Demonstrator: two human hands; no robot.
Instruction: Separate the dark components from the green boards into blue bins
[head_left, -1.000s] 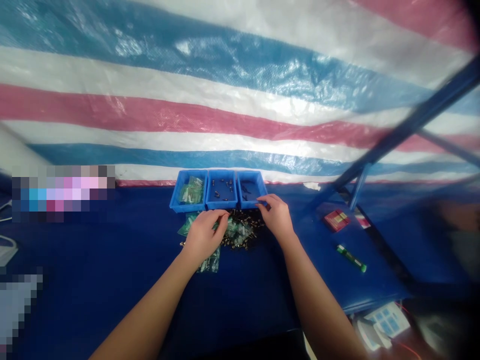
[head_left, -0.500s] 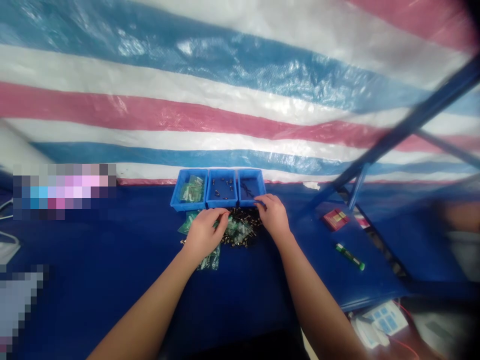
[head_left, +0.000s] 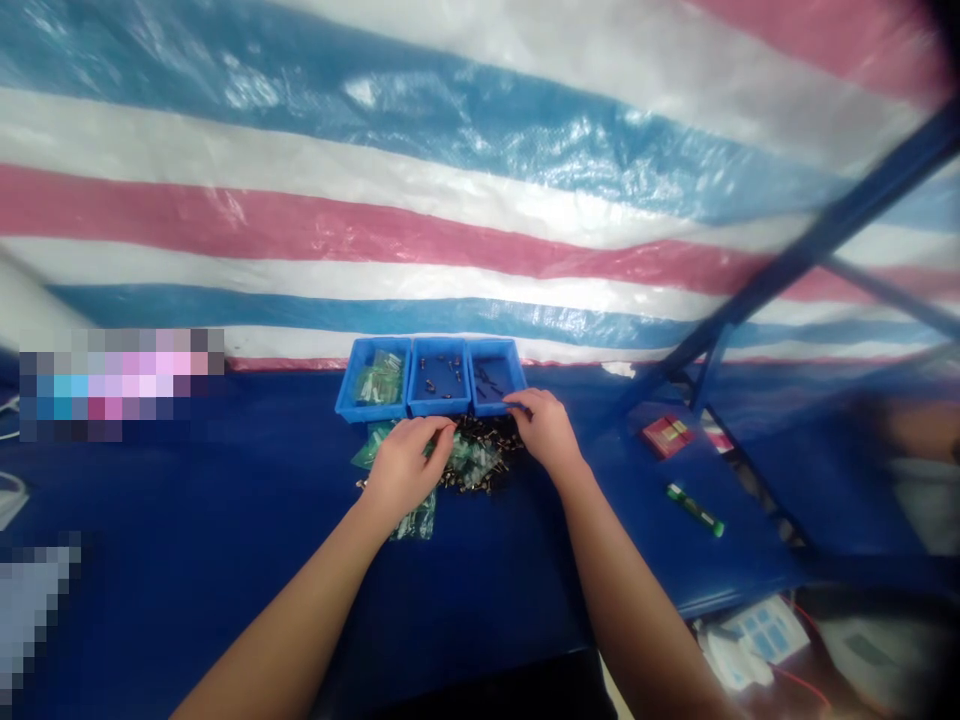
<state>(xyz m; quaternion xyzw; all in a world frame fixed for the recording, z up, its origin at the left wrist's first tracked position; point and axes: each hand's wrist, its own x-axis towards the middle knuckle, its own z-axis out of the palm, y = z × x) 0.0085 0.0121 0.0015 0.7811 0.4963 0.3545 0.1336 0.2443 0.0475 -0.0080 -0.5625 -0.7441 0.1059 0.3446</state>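
Left hand (head_left: 405,465) rests curled on the pile of small parts (head_left: 480,462) on the blue table (head_left: 225,520), contents not discernible; beyond it, right hand (head_left: 546,432) pinches at the near rim of the right blue bin (head_left: 496,372), hold likewise unclear; risk: a tiny piece slips from the fingertips and bounces off the rim into the pile.

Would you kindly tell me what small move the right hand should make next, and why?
Probably ease the right hand a little forward over the right blue bin and open it. It sits at that bin's front rim, and small dark pieces already lie inside. Whether it holds a piece is unclear, so this is only a guess.
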